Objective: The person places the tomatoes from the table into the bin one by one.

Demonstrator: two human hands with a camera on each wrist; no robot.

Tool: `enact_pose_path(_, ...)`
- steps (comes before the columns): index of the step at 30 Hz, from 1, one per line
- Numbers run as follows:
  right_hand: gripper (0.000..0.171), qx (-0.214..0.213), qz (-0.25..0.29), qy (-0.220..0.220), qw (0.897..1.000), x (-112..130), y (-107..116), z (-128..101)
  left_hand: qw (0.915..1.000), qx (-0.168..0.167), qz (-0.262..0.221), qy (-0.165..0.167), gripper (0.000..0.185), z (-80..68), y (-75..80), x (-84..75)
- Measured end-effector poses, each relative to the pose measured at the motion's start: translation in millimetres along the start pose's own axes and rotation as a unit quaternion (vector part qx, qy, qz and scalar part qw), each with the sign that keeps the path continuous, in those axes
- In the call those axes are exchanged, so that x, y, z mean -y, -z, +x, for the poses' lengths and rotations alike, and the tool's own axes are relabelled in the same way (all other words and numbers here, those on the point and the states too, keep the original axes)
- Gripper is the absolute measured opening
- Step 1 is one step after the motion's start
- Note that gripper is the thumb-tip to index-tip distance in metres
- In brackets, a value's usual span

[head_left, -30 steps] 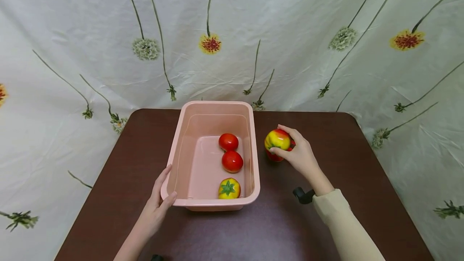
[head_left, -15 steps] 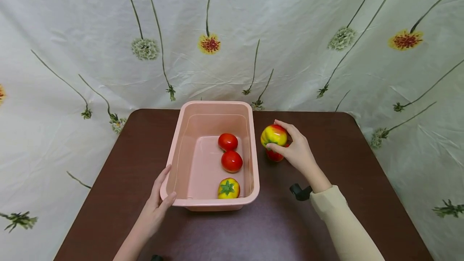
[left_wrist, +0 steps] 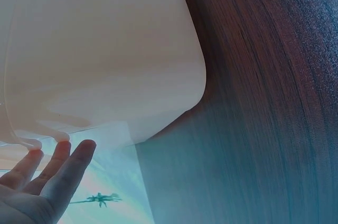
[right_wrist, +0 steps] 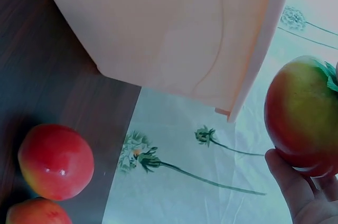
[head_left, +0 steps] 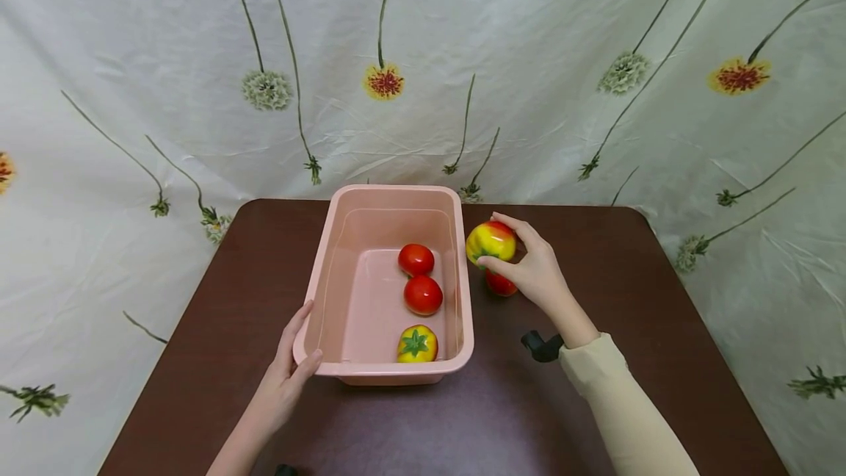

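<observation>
**Yellow-red tomato held beside the tub's right rim**

The right hand (head_left: 535, 270) curls its fingers and thumb around a glossy yellow-and-red toy tomato (head_left: 490, 242), lifted off the table just right of the pink rectangular plastic tub (head_left: 390, 372) — level with its rim, near the middle of the frame. Below the hand, a red toy tomato (head_left: 501, 284) lies on the dark brown wooden table (head_left: 218, 292); the right wrist view shows a second reddish one (right_wrist: 31, 212) beside it.

The left hand (head_left: 286, 380) rests with straight fingers against the tub's lower-left corner, thumb near the rim. Inside the tub, along its right wall, lie two red tomatoes (head_left: 416, 259) (head_left: 423, 294) and a yellow one with a green calyx (head_left: 417, 344); the tub's left half is bare floor.

Open tabletop stretches to the right and lower centre. A white cloth printed with flowers (head_left: 529, 79) hangs behind and drapes past both table edges.
</observation>
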State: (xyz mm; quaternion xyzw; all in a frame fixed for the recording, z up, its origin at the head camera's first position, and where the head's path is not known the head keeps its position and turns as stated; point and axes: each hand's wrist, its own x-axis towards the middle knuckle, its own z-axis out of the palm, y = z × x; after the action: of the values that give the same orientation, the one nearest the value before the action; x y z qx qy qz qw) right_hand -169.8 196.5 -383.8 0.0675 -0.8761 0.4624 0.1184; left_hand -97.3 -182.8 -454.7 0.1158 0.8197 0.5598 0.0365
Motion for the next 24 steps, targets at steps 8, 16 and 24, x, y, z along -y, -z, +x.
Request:
enact_pose_path(8, 0.071, 0.006, 0.018, 0.021, 1.0, 8, -4, 4, 1.0, -0.001, 0.003, -0.005, 0.071, -1.1, -0.7, 0.2)
enact_pose_path(16, 0.07, 0.017, 0.032, 0.027, 0.999, 18, -11, 6, 1.0, -0.006, 0.006, -0.002, 0.07, -1.9, -1.3, -1.3)
enact_pose_path(24, 0.071, 0.034, 0.044, 0.036, 0.998, 24, -15, 7, 0.9999, 0.0, 0.008, 0.009, 0.071, -0.9, -0.4, -2.9)
